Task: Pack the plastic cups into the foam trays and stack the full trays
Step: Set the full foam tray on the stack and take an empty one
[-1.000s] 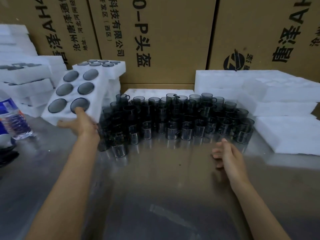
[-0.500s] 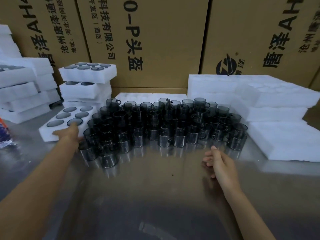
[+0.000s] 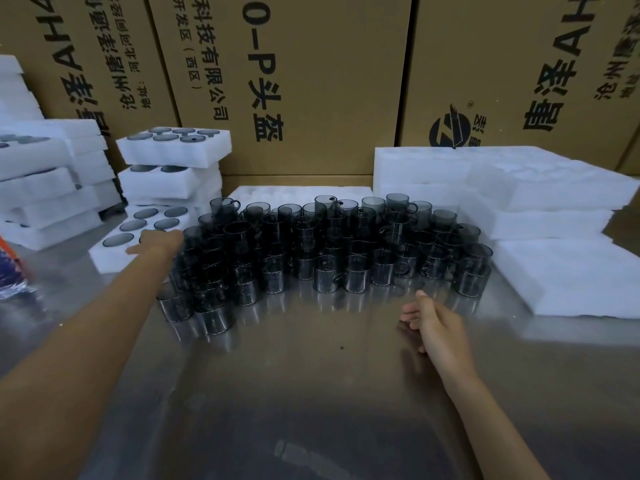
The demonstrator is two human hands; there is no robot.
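Full foam tray [image 3: 114, 256] set on tabletop; left hand [image 3: 157, 242] rests flat on it, fingers straight. Right hand [image 3: 438, 323] idle, loosely curled. Next, likely: fetch empty tray [image 3: 568, 282].

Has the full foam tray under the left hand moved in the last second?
Yes. The full foam tray went from tilted in the air down onto the table, left of the cups.

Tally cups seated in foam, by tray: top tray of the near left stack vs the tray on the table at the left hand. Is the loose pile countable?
top tray: 6 cups
tray on the table: 5 cups clear; sixth slot mostly behind the left hand
Total: 11 clear
loose cups: overlapping, not countable
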